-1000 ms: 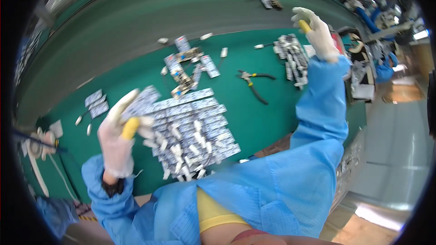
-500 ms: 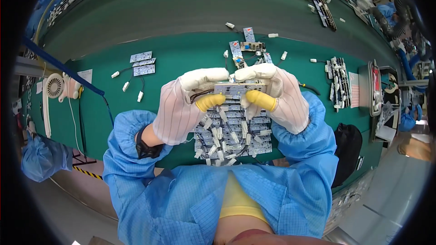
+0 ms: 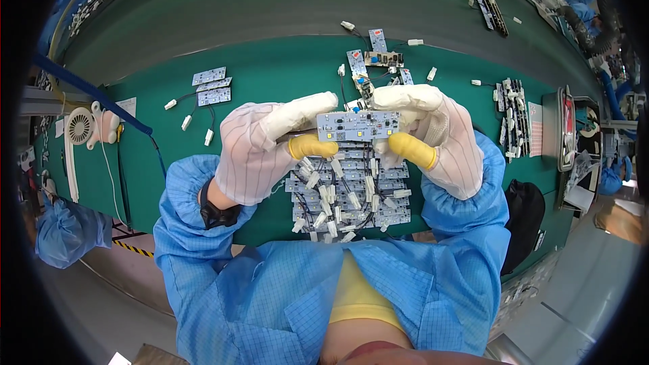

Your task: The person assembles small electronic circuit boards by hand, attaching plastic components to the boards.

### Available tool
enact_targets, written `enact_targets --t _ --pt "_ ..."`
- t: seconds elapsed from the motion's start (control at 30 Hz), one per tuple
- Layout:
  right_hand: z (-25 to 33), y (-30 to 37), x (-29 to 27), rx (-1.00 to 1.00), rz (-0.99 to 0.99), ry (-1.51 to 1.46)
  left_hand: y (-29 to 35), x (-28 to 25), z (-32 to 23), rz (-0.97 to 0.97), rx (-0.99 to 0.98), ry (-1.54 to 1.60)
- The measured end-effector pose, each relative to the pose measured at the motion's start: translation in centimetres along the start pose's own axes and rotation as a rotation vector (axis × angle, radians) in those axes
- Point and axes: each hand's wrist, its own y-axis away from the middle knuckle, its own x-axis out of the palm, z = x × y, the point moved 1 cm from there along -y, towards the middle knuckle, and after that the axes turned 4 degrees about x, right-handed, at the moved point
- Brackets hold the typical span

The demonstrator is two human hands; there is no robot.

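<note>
Between my two gloved hands is a white LED circuit board (image 3: 358, 126), its face with yellow LEDs turned up toward me. My left hand (image 3: 280, 135) pinches its left end, the yellow-covered thumb at the lower edge. At the other end, my right hand (image 3: 426, 128) grips the board the same way. Below it lie rows of similar circuit boards (image 3: 392, 216), with white connectors (image 3: 331, 196) and dark wires heaped over them. Just beyond my fingers are several more boards, among them a tan component board (image 3: 384, 59).
Three boards (image 3: 213, 85) with wired connectors lie to the left. On the right stand a stack of boards (image 3: 514, 118), a metal tray (image 3: 562, 128) and a black bag (image 3: 524, 226). A white fan (image 3: 81, 126) sits at far left, near a blue cord (image 3: 94, 94).
The held board has tilted so that its LED face shows fully, where mostly its edge and a narrower strip showed before. Both hands still hold its ends.
</note>
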Motion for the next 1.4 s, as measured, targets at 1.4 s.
enact_targets --t 1.4 --pt "-0.48 -0.41 -0.27 -0.189 -0.066 0.161 0.29 0.43 0.21 -0.017 -0.045 -0.059"
